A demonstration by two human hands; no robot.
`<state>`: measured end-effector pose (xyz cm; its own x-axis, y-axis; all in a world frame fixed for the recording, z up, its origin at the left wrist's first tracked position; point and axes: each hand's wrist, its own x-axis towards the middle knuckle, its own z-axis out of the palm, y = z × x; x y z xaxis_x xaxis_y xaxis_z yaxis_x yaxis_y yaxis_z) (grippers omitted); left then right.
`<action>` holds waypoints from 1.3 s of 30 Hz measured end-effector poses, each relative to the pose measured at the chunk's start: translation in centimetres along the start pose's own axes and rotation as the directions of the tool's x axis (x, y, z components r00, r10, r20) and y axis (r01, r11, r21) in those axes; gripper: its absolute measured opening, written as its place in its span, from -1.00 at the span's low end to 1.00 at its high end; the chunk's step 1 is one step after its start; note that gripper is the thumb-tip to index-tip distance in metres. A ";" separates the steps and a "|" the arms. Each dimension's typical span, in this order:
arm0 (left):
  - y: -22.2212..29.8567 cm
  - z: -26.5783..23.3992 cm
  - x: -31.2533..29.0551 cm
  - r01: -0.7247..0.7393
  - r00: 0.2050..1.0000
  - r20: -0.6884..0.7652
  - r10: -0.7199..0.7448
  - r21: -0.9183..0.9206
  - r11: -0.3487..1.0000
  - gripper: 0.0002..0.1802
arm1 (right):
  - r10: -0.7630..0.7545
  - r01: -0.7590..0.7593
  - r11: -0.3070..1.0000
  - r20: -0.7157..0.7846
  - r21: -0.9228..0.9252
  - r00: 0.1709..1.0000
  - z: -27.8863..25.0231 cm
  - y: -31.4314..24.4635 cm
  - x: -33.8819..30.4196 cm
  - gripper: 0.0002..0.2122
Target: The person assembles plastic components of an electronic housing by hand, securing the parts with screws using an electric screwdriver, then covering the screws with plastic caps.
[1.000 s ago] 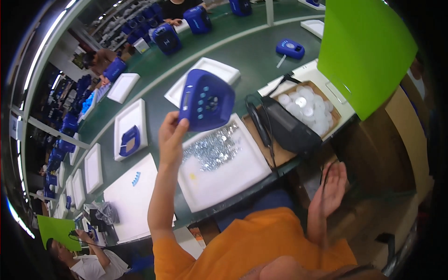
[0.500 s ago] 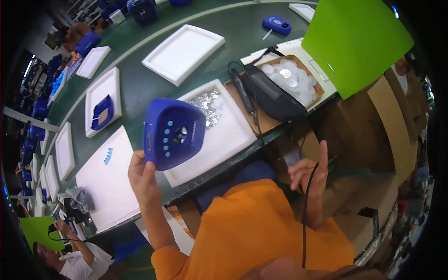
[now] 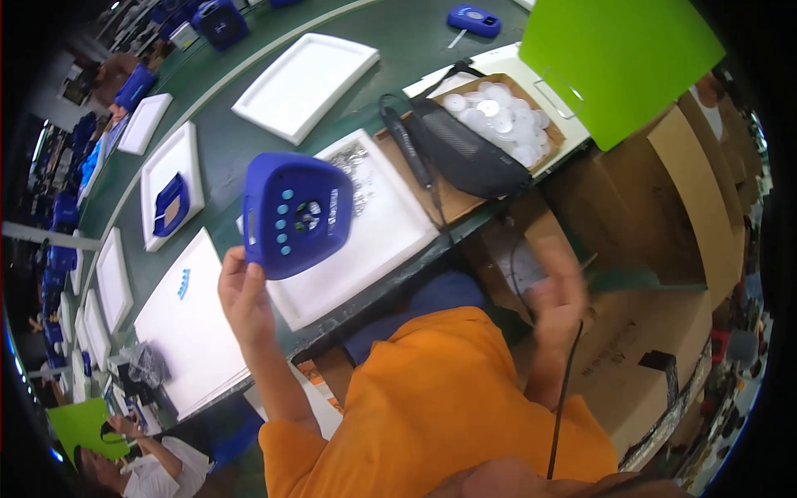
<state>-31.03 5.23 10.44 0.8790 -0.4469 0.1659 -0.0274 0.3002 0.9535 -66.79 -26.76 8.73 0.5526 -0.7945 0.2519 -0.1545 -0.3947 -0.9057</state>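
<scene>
My left hand [image 3: 246,295] grips the lower left edge of a blue plastic housing [image 3: 270,236], thumb on its front. The housing is tilted up and bears a column of light-blue round buttons and a round opening with something shiny inside. Behind it lies a white foam tray [image 3: 374,236] with many small silvery pieces [image 3: 359,170] at its far end. My right hand [image 3: 560,290] is raised off the table edge, slightly blurred, fingers apart, with nothing visible in it. A thin dark cable [image 3: 564,390] runs close by it.
An open carton of whitish translucent discs [image 3: 506,124], a black pouch [image 3: 469,153] and a black corded handheld tool [image 3: 407,145] lie beside the tray. Left are a white board [image 3: 187,332] and a light-blue toothed strip [image 3: 183,284]. Large cartons [image 3: 631,357] stand right. A co-worker [image 3: 158,465] sits lower left.
The view has shifted a little, so the table things sit differently in it. My right hand's raised fingers have bent down somewhat. My left hand still holds the blue housing.
</scene>
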 end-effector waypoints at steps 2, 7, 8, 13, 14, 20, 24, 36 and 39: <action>0.7 0.7 -0.4 0.009 1.000 0.011 -0.008 -0.047 0.999 -0.72 | -0.210 0.306 0.951 -0.638 0.043 0.741 -3.7 4.9 3.9 -0.76; 0.3 1.8 -1.7 0.148 0.988 0.054 -0.142 -0.118 0.982 -0.69 | -0.041 0.456 0.832 -0.785 0.316 0.619 -4.2 2.0 11.7 -0.69; 0.2 2.2 -1.9 0.177 0.983 0.068 -0.170 -0.105 0.979 -0.71 | -0.079 0.411 0.820 -0.633 0.398 0.770 -1.5 0.9 12.4 -0.72; -0.1 2.3 -3.5 0.329 0.932 0.187 -0.309 -0.084 0.941 -0.61 | -0.195 0.103 0.978 0.619 0.182 0.761 14.7 -5.8 12.2 -0.59; 0.0 1.7 -3.8 0.323 0.938 0.166 -0.305 -0.089 0.942 -0.61 | -0.236 0.167 0.972 0.686 0.167 0.688 16.6 -6.4 12.0 -0.54; -1.0 -2.4 -4.7 0.322 0.946 0.088 -0.311 -0.189 0.928 -0.63 | -0.230 0.130 0.973 0.858 0.192 0.460 20.8 -8.0 13.3 -0.48; -1.8 -2.6 -4.3 0.309 0.949 0.010 -0.315 -0.223 0.925 -0.67 | -0.175 0.066 0.984 0.877 0.162 0.448 22.7 -7.4 14.3 -0.54; -5.2 -6.8 -0.4 0.085 0.932 -0.342 0.124 0.537 0.839 -0.78 | 0.219 -0.375 0.927 0.804 0.006 0.553 24.7 1.3 14.0 -0.62; -5.8 -6.1 0.7 0.038 0.945 -0.240 0.221 0.753 0.657 -0.86 | 0.225 -0.262 0.961 0.796 -0.086 0.562 24.4 -0.1 14.2 -0.61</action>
<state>-27.32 8.33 3.50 0.9392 -0.1543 0.3068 -0.3432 -0.4538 0.8224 -38.90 -26.76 4.12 0.9278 -0.1680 -0.3330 -0.3638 -0.2106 -0.9073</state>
